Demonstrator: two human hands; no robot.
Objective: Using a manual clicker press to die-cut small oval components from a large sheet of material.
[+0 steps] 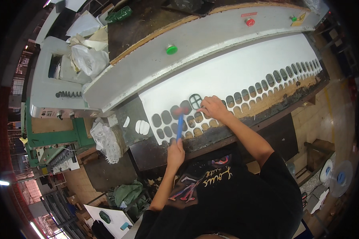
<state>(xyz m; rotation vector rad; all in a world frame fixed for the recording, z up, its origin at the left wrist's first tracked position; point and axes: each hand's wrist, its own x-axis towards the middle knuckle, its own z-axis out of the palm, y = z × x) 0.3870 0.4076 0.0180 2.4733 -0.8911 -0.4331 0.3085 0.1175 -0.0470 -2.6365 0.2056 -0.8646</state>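
My left hand point(175, 154) is closed round the blue handle of a hammer point(180, 125). Its reddish head, smeared by motion, is over the cut-out holes just left of an oval metal cutting die point(196, 95) with crossed bars inside. The die stands on a white sheet point(227, 71), at the end of rows of oval holes. At the die's right edge, the fingers of my right hand point(213, 107) are pinched together against it. Several white oval cut pieces point(142, 127) lie on the dark table left of the sheet.
Behind the sheet runs a grey machine beam point(147, 67) with a green button point(171, 49) and a red button point(249, 22). The worn dark table edge point(147, 153) is close to my body. A white plastic bag point(89, 59) and a bundle of white scraps point(106, 143) are at left.
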